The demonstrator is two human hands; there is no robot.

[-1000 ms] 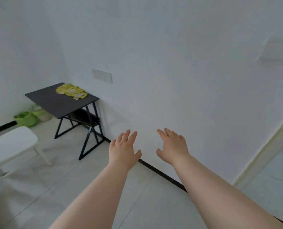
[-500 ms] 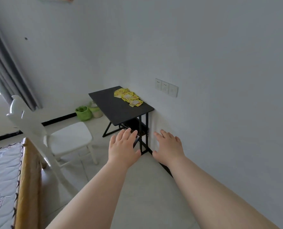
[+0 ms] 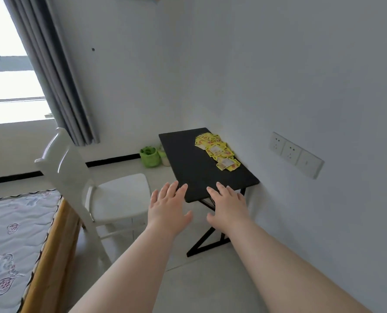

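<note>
A small black folding table (image 3: pixel 194 168) stands against the white wall. Several yellow cards (image 3: pixel 217 151) lie scattered along its far right side by the wall. My left hand (image 3: pixel 167 208) and my right hand (image 3: pixel 227 206) are stretched forward side by side, palms down, fingers straight and spread, holding nothing. Both hover in front of the table's near edge, their fingertips overlapping that edge in the view.
A white chair (image 3: pixel 111 195) stands left of the table, a bed with a patterned mattress (image 3: pixel 9 240) at the lower left. A green basket (image 3: pixel 149 157) sits on the floor behind the table. Wall sockets (image 3: pixel 294 152) are right of the table; a grey curtain (image 3: pixel 52 71) hangs by the window.
The view has swung left and closer to the table, bringing the chair, bed and window into sight. Both hands stay outstretched and open, now reaching the table's near edge.
</note>
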